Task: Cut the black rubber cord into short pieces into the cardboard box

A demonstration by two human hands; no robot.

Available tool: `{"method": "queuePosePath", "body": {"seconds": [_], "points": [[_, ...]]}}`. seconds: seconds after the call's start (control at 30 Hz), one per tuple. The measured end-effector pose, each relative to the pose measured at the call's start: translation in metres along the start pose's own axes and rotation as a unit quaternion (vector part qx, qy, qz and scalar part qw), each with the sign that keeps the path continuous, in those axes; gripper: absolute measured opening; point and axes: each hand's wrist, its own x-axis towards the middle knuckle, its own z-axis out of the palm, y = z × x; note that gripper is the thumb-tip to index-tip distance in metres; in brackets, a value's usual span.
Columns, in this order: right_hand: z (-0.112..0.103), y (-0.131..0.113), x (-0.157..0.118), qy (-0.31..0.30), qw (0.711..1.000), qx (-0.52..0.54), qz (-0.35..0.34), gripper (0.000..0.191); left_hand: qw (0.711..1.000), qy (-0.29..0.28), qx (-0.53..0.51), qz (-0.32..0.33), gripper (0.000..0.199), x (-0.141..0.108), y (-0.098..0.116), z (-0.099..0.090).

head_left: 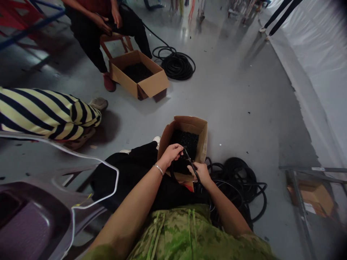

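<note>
Over an open cardboard box (202,144) with small black pieces (188,141) inside, my left hand (173,153) has its fingers pinched together at the left end of a dark, thin tool (187,154). What the fingertips hold is too small to make out. My right hand (200,172) is wrapped round the lower part of that tool, which looks like scissors or cutters. Black tubing (241,177) lies in loose coils on the floor right of the box.
Ahead, a seated person (108,21) is behind another open box (154,83) of black pieces, beside a black coil (177,66). Someone in striped clothing (48,113) is at the left, above a purple chair (27,224). A metal frame (300,202) stands at the right.
</note>
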Motion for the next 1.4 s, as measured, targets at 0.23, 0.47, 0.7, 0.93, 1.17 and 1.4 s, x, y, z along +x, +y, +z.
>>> {"method": "queuePosePath", "body": {"seconds": [0.23, 0.47, 0.7, 0.93, 1.17, 1.4], "points": [[0.003, -0.003, 0.0, 0.013, 1.0, -0.009, 0.0, 0.044, 1.0, 0.018, -0.002, 0.005, 0.011, 0.002, -0.002, 0.001], [0.004, -0.001, 0.001, 0.02, 0.999, -0.023, 0.021, 0.041, 1.0, 0.024, -0.006, 0.015, 0.009, 0.003, -0.003, 0.0], [-0.002, -0.004, 0.002, -0.068, 0.991, 0.108, 0.049, 0.046, 1.0, 0.019, -0.014, 0.018, 0.011, 0.003, -0.003, 0.0], [-0.002, -0.004, 0.01, -0.077, 0.989, 0.116, 0.045, 0.045, 0.999, 0.038, -0.02, 0.028, 0.013, 0.005, -0.004, -0.002], [-0.006, -0.008, 0.01, -0.082, 0.989, 0.109, 0.053, 0.043, 0.998, 0.046, -0.033, 0.041, 0.012, 0.003, -0.001, -0.001], [-0.003, -0.011, 0.011, -0.078, 0.989, 0.118, 0.049, 0.045, 0.998, 0.035, -0.034, 0.042, 0.013, 0.002, -0.001, 0.0]]}}
